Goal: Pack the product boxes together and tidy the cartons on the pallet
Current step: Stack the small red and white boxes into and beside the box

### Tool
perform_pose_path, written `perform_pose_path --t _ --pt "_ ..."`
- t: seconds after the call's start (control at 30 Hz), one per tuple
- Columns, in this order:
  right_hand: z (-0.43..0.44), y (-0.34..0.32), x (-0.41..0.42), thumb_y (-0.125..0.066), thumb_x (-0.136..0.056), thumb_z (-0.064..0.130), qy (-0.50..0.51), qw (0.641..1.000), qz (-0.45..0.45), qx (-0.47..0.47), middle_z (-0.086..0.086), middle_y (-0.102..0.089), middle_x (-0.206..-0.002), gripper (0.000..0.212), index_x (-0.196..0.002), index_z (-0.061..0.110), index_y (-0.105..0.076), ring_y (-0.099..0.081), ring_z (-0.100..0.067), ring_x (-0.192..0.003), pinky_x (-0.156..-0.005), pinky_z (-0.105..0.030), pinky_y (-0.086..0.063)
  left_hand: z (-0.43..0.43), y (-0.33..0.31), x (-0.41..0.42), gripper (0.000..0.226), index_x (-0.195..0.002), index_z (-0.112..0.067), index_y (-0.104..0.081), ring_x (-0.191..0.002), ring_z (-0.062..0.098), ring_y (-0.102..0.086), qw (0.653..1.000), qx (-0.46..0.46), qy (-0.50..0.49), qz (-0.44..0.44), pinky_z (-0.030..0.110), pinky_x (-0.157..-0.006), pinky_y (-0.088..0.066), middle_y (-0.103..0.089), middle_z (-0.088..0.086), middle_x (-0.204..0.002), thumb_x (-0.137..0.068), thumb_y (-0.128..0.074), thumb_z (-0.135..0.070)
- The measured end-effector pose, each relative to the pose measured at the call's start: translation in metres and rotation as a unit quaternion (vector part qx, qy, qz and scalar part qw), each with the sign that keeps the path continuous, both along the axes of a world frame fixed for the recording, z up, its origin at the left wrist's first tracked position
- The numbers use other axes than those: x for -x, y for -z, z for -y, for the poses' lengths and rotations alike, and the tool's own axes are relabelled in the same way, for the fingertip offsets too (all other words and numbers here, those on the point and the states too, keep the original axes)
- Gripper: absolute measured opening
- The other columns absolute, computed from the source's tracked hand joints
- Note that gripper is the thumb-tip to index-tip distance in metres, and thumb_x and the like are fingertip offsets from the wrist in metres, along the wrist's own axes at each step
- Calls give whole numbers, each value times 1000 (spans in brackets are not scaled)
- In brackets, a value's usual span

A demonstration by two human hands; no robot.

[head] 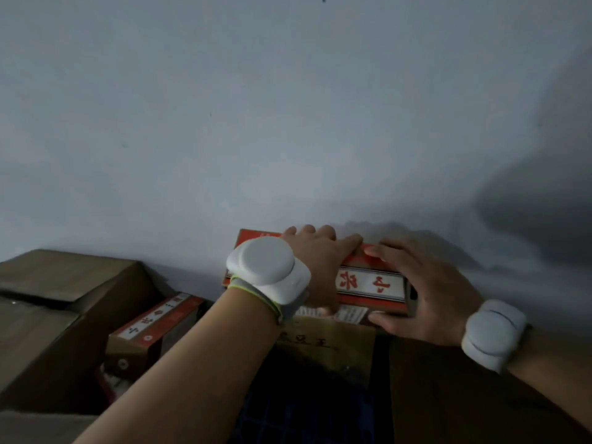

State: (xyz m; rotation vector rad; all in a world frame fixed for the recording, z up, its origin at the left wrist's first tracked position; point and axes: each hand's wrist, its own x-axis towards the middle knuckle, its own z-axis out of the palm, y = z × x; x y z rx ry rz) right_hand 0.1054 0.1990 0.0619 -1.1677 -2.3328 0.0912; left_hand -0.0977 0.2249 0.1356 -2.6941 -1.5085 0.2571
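Red box [368,285], head view: sits atop a brown carton [326,342], close to the wall [288,123]. Left hand [315,261] lies across it, fingers hooked over the far edge. Right hand [429,293] clasps the right end, thumb on the near side, likely to square it up. Second box [153,322] lies lower left beside a big carton [48,315].

Left hand [315,261], right hand [426,293] around red box [368,283]

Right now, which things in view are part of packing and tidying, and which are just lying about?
Job: held red box, second red box, left carton, carton underneath, blue pallet, left hand, right hand.
Not the job: white wrist bands, wall.
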Motion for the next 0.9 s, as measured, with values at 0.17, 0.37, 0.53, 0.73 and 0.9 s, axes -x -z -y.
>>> perform_pose_path --t 0.17,0.37,0.53,0.73,0.9 --pt "-46 -2 22 -67 -71 63 35 997 70 -7 1 -35 -141 85 -143 32 -33 -47 -18 -117 -89 -20 -43 -45 17 21 110 -149 -41 -8 -125 33 -41 999 -6 -45 -15 46 -94 -42 -38 3 -142 -67 -81 -40" --pt "-55 17 44 -60 -79 59 97 981 160 56 -1 -24 -145 83 -145 41 -14 -53 -24 -112 -88 -36 -52 -51 62 20 99 -145 -53 9 -141 50 -6 986 44 -159 -16 63 -109 -25 -1 8 -161 -84 -66 -27" --pt "-63 12 32 -59 -81 59 46 984 146 93 -2 -29 -149 82 -147 44 -12 -52 -24 -116 -89 -30 -44 -56 49 19 94 -149 -34 -16 -123 36 -49 994 26 -100 -30 35 -93 -41 -42 10 -142 -75 -74 -26" --pt "-56 25 42 -51 -85 61 106 970 200 93 -3 -11 -155 82 -148 44 -2 -51 -29 -118 -91 -41 -50 -46 65 19 93 -148 -43 12 -144 42 -10 990 38 -132 -22 60 -108 -30 -1 5 -162 -90 -59 -27" --pt "-50 35 53 -57 -85 55 166 967 184 66 -4 3 -160 84 -147 43 -3 -38 -34 -131 -88 -47 -50 -26 76 15 91 -147 -44 15 -146 39 1 987 -24 -158 21 65 -110 -18 8 0 -162 -93 -53 -19"
